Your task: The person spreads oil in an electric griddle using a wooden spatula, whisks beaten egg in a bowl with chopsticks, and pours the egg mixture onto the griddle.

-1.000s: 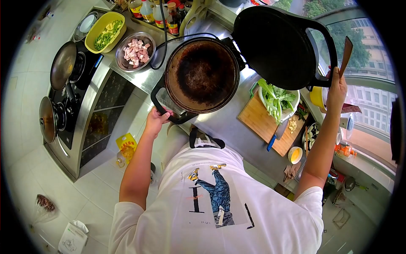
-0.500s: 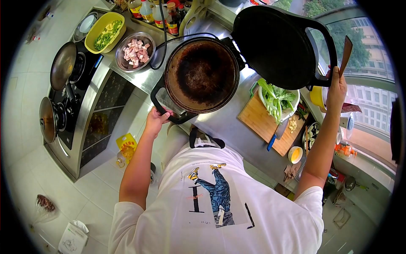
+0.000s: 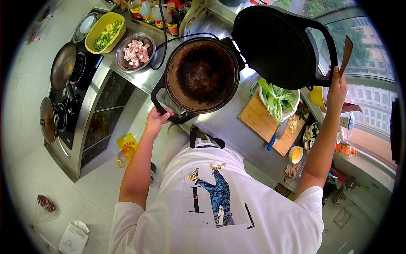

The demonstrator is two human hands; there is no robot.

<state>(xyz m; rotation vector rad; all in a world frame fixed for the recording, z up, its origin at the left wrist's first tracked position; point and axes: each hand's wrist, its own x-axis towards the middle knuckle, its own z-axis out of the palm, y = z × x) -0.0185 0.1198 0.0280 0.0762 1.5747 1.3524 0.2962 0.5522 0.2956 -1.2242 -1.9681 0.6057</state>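
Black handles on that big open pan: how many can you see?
2. The base handle juts from the pan, held by the left hand; the lid handle is on the open lid, held by the right hand. Others could be hidden behind the lid.

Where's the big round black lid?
In the head view, the big round black lid stands open at upper right, hinged to the round black-rimmed pan, with the right hand gripping its handle.

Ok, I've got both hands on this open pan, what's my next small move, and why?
Perhaps loosen your right hand slightly to test whether the lid rests open unaided: it's hinged wide open, the pan holds no food, and your left hand grips the pan's near handle.
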